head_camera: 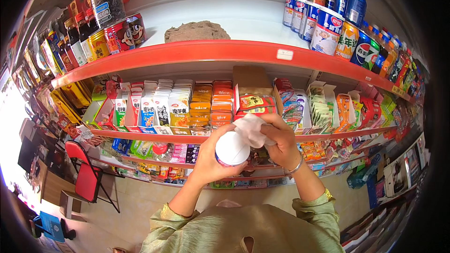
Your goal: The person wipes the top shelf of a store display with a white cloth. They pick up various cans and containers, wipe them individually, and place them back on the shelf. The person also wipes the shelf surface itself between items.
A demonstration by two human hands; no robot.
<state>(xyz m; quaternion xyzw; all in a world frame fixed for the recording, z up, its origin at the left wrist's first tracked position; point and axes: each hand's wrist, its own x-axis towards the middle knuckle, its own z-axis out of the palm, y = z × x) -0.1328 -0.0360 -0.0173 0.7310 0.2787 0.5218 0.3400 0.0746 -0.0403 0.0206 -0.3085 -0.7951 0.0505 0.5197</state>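
My left hand (pixel 210 161) is wrapped around a can with a white lid (pixel 232 148), whose top faces up toward me. A little of its blue printed side shows below the lid. In my right hand (pixel 282 140) is a crumpled white tissue or cloth (pixel 251 129), pinched between thumb and fingers and touching the lid's upper right edge. Both hands are in front of the snack shelf (pixel 190 140). On the upper shelf (pixel 197 50), a bunched brown cloth (pixel 197 31) lies near the front edge. Similar tall cans with white lids (pixel 327 30) stand at its right.
Soda cans (pixel 365 47) and bottles (pixel 386 54) line the upper shelf's right side. A clear jar (pixel 108 7), bottles and drink cans crowd its left. Packs of snacks (pixel 179 110) fill the shelf below. A red folding chair (pixel 86 179) stands on the floor at left.
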